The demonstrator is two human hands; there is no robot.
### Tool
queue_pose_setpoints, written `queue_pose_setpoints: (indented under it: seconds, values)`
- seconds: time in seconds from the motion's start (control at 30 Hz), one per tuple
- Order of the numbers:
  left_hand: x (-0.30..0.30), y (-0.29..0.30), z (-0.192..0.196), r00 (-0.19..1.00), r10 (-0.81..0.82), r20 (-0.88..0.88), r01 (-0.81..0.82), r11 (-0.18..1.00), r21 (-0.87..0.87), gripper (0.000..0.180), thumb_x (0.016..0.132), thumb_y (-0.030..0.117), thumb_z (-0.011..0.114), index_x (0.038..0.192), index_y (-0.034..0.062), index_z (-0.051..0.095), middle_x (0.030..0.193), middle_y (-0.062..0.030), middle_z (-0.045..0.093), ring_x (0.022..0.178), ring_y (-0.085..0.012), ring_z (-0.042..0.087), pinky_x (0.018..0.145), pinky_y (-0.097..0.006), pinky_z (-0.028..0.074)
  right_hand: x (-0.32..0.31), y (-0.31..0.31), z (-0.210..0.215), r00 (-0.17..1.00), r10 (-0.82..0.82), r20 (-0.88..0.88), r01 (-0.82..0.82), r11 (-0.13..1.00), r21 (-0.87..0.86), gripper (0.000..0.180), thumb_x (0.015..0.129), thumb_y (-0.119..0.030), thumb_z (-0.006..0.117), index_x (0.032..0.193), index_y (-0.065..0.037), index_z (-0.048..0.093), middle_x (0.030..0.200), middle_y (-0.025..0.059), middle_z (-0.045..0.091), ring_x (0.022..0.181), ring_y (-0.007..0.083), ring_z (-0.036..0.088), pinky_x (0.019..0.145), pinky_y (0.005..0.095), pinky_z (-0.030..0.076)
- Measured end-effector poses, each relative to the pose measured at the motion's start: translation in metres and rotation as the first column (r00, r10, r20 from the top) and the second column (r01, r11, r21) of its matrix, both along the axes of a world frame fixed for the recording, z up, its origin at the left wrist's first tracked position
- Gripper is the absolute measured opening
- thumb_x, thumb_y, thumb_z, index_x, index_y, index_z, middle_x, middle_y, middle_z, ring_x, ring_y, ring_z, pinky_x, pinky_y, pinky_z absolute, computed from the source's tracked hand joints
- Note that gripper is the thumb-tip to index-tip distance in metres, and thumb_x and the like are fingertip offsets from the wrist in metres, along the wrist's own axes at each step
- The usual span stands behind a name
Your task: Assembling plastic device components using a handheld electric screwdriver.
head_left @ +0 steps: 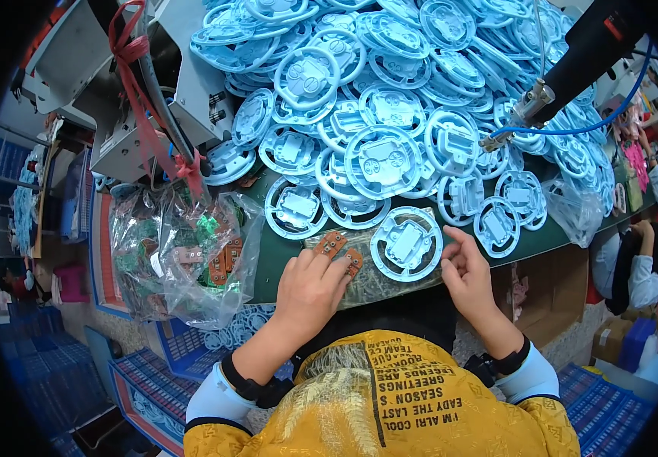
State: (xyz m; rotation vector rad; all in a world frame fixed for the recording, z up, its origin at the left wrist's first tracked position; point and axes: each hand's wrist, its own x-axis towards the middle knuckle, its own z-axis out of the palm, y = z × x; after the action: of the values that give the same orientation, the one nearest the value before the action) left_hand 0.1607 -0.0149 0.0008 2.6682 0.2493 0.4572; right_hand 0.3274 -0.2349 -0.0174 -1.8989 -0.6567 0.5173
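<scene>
My left hand (310, 293) is on a small brown circuit board (331, 244), with its fingers curled over it; a second brown circuit board (354, 261) shows by the fingertips. Just to the right lies a light-blue plastic wheel-shaped part (406, 242), a round ring with a blocky centre. My right hand (467, 278) is beside that part's right rim, thumb and index finger apart and nothing between them. Whether its fingertips touch the rim, I cannot tell. Under the blue part and the boards is a dull, patterned flat pad (374, 286) at the table's near edge.
A large heap of light-blue wheel parts (382, 164) covers the green table (268, 286). On the left, a clear bag (184, 259) holds circuit boards, below a grey machine (169, 107). A black tool with a metal tip (534, 103) and blue hose hangs at upper right. Another person sits far right.
</scene>
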Motion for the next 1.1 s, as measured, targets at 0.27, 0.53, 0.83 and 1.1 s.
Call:
queue_pose_setpoints:
  seconds: [0.27, 0.53, 0.83, 1.1]
  values:
    - [-0.002, 0.006, -0.005, 0.998, -0.067, -0.021, 0.066, 0.997, -0.034, 0.018, 0.074, 0.005, 0.075, 0.090, 0.0079, 0.067, 0.083, -0.0065, 0.058, 0.079, -0.0274, 0.054, 0.068, -0.039, 0.044, -0.002, 0.008, 0.008, 0.601, 0.437, 0.669, -0.338, 0.898, -0.283, 0.044, 0.071, -0.001, 0.070, 0.115, -0.008, 0.066, 0.113, 0.0142, 0.060, 0.087, 0.0289, 0.061, 0.074, 0.0395, 0.052]
    - [0.008, 0.000, 0.011, 0.992, 0.009, 0.127, 0.004, 0.995, -0.098, 0.022, 0.070, 0.002, 0.078, 0.090, 0.0055, 0.068, 0.089, -0.0079, 0.059, 0.082, -0.0278, 0.056, 0.068, -0.038, 0.047, -0.006, 0.021, -0.004, 0.511, 0.368, 0.777, -0.426, 0.894, -0.143, 0.037, 0.075, -0.005, 0.066, 0.112, -0.005, 0.065, 0.119, 0.0170, 0.061, 0.100, 0.0320, 0.063, 0.081, 0.0405, 0.051]
    - [0.030, -0.010, 0.000, 0.990, -0.074, 0.121, 0.078, 0.996, -0.031, 0.021, 0.073, 0.004, 0.076, 0.092, 0.0067, 0.067, 0.100, -0.0069, 0.062, 0.090, -0.0288, 0.058, 0.076, -0.040, 0.047, -0.009, 0.029, -0.010, 0.531, 0.342, 0.776, -0.442, 0.892, -0.090, 0.035, 0.077, -0.008, 0.066, 0.111, -0.007, 0.064, 0.119, 0.0170, 0.060, 0.096, 0.0316, 0.064, 0.083, 0.0409, 0.051]
    - [0.033, -0.005, -0.005, 0.988, -0.136, 0.078, 0.137, 0.990, -0.013, 0.022, 0.073, 0.005, 0.075, 0.093, 0.0068, 0.067, 0.100, -0.0055, 0.063, 0.088, -0.0275, 0.057, 0.075, -0.040, 0.046, -0.008, 0.030, -0.012, 0.531, 0.325, 0.783, -0.459, 0.887, -0.057, 0.035, 0.076, -0.008, 0.067, 0.110, -0.007, 0.064, 0.114, 0.0155, 0.060, 0.093, 0.0307, 0.064, 0.079, 0.0390, 0.052]
